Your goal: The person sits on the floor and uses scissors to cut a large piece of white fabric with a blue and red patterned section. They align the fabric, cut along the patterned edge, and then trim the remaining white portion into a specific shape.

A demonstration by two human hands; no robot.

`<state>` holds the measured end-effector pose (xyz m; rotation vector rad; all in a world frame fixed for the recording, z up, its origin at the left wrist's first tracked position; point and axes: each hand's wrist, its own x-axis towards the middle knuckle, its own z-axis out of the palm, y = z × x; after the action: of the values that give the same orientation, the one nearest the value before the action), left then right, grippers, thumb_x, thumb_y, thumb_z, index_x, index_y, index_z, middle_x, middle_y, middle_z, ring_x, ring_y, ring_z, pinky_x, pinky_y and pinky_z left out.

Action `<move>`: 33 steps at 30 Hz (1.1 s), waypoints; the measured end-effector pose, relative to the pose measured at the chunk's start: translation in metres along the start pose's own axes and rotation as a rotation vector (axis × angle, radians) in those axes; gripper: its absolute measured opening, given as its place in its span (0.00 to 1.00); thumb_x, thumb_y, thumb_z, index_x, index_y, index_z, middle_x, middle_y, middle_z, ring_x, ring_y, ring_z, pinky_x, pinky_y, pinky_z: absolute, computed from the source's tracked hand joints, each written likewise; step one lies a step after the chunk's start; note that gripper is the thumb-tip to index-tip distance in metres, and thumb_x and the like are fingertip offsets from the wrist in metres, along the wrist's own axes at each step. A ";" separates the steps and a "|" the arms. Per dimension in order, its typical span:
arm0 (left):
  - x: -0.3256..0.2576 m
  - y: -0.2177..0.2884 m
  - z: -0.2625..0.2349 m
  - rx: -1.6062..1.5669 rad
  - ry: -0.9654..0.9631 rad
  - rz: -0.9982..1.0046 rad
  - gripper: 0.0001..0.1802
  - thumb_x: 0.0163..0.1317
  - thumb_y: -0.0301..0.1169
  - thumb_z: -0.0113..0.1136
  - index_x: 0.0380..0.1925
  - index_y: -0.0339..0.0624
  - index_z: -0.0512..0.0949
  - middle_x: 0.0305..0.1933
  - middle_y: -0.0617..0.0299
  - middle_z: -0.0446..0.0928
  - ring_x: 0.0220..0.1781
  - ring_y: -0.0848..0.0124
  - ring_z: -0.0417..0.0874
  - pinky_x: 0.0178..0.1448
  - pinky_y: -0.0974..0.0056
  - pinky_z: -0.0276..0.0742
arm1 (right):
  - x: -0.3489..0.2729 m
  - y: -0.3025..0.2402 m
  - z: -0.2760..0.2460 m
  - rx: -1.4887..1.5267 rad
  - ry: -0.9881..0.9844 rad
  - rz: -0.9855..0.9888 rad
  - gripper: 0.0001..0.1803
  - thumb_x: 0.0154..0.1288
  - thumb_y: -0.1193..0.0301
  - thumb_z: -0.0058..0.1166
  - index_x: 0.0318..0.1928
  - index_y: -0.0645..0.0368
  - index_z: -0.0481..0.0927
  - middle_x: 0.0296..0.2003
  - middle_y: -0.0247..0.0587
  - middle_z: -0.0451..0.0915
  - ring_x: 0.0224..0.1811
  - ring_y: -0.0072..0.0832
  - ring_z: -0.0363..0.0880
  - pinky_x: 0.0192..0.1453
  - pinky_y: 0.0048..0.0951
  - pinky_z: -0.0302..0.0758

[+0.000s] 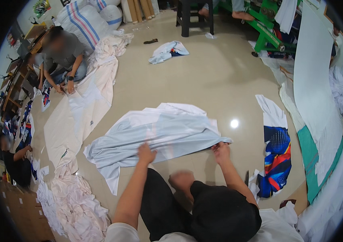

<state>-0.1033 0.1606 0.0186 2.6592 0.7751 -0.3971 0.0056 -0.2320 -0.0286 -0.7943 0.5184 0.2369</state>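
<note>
Glossy beige floor [219, 80] spans the room. Centrally lies a wide, pale-blue-and-white fabric sheet [171, 131]: judged light, soft, slippery; best gripped by its edges. Navy-red-white patterned fabric [277, 155] lies toward 3 o'clock. Right hand [221, 152] pinches the sheet's 4-o'clock corner; left hand [146, 154], blurred at its 6-o'clock edge, finger closure indeterminable.

At the upper left, sacks [80, 24] with blue and red stripes are piled beside upright brown rolls [139, 10]. A person [64, 46] in a grey top sits beside a long pink-white cloth [68, 121], with a crumpled pale heap [80, 205] below it. Farther left sits another person [16, 163] in black. A small white-and-blue bundle [169, 52] lies on the tan floor [219, 70], near a black stool [185, 20] and a green frame [262, 34]. Rightward lie a patterned cloth [276, 151], a long white sheet [310, 80] and green fabric [310, 161].
</note>
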 end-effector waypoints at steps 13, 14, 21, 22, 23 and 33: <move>-0.122 -0.108 0.028 -0.136 0.431 0.277 0.33 0.59 0.43 0.74 0.62 0.42 0.76 0.72 0.40 0.67 0.76 0.40 0.65 0.78 0.41 0.60 | -0.047 -0.086 -0.050 -1.565 0.276 -0.956 0.36 0.60 0.73 0.67 0.68 0.63 0.70 0.67 0.63 0.65 0.67 0.58 0.70 0.73 0.51 0.69; -0.137 -0.113 0.035 -0.136 0.443 0.245 0.30 0.61 0.41 0.72 0.61 0.42 0.77 0.71 0.40 0.67 0.75 0.41 0.66 0.78 0.41 0.60 | -0.053 -0.080 -0.050 -1.567 0.308 -0.896 0.34 0.60 0.72 0.69 0.67 0.62 0.73 0.66 0.62 0.67 0.66 0.61 0.70 0.71 0.55 0.69; -0.189 -0.131 0.057 -0.099 0.481 0.059 0.13 0.70 0.33 0.63 0.49 0.38 0.79 0.57 0.46 0.78 0.63 0.46 0.75 0.70 0.43 0.66 | -0.067 -0.095 -0.106 -1.729 -0.063 -0.685 0.13 0.72 0.74 0.58 0.54 0.64 0.77 0.52 0.53 0.79 0.55 0.51 0.77 0.58 0.46 0.75; -0.186 -0.140 0.055 -0.171 0.524 -0.013 0.12 0.71 0.32 0.62 0.48 0.37 0.78 0.56 0.47 0.78 0.61 0.46 0.76 0.69 0.44 0.66 | -0.068 -0.092 -0.101 -1.633 -0.035 -0.793 0.11 0.74 0.74 0.57 0.52 0.64 0.76 0.48 0.51 0.79 0.51 0.47 0.78 0.56 0.44 0.75; -0.180 -0.150 0.051 -0.240 0.570 -0.081 0.11 0.72 0.31 0.61 0.48 0.36 0.77 0.54 0.47 0.78 0.59 0.47 0.76 0.68 0.45 0.67 | -0.070 -0.090 -0.096 -1.527 -0.005 -0.896 0.09 0.75 0.73 0.56 0.50 0.64 0.76 0.45 0.48 0.79 0.48 0.42 0.79 0.55 0.42 0.76; -0.174 -0.169 0.013 -0.096 0.393 0.202 0.18 0.65 0.26 0.63 0.55 0.38 0.77 0.54 0.43 0.76 0.58 0.45 0.77 0.65 0.48 0.71 | -0.085 -0.168 -0.024 -1.413 -0.344 -0.270 0.27 0.63 0.71 0.71 0.59 0.63 0.74 0.40 0.48 0.85 0.41 0.28 0.84 0.48 0.30 0.80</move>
<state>-0.3414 0.2084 0.0276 2.7215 0.6026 0.2169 -0.0100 -0.3648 0.1057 -2.1245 -0.1834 0.4818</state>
